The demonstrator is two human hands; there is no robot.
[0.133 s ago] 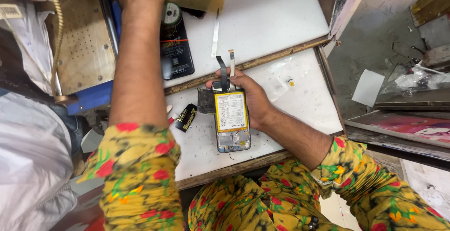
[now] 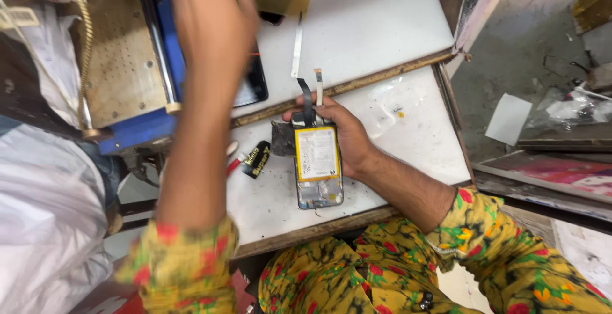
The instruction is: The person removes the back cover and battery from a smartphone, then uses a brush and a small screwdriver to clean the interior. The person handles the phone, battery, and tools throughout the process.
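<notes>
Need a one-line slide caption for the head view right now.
Right hand steadies an opened phone on the white bench; blurred left hand is raised above.

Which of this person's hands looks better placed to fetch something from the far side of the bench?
Probably the left. The left hand is raised and blurred over the far side, near the blue machine, apparently empty. The right hand grips the opened phone against the white bench top.
</notes>
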